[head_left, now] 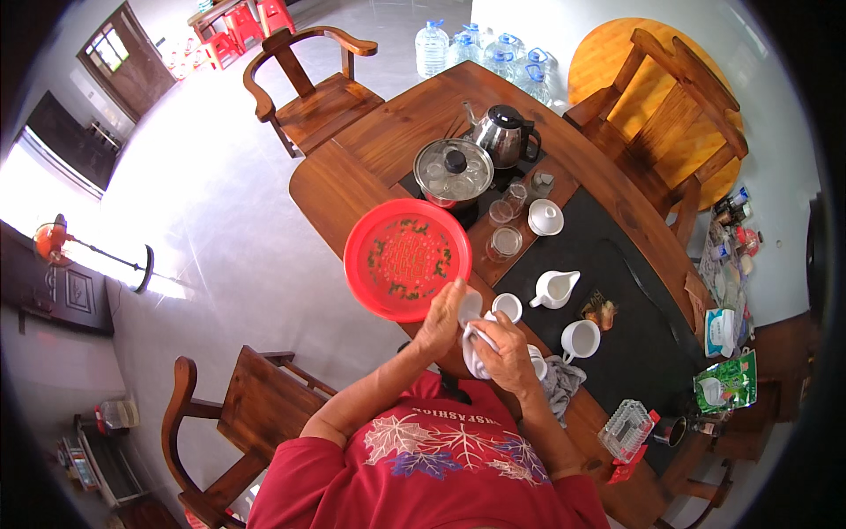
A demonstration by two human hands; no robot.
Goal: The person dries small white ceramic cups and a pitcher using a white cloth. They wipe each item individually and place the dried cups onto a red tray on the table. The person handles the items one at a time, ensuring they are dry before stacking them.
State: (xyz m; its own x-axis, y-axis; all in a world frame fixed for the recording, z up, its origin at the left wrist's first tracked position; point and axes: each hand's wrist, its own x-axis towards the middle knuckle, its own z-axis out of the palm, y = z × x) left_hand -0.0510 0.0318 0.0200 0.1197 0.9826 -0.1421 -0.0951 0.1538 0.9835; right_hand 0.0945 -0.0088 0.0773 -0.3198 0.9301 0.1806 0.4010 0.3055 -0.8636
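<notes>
Step judged as wiping: left hand (441, 321) grips small pale cup (470, 306), right hand (506, 353) bunches white cloth (474, 354) at its six o'clock; next move likely calls for steady turning, round red tray (355, 264) at ten o'clock.

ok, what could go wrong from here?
1. The small whitish cup in the left hand could slip, with the white cloth in the right hand bunched close against it.
2. The standing white cup sits right beside the hands and might get knocked.
3. The red tray seems to overhang the wooden table, so a bump could tip it.
</notes>
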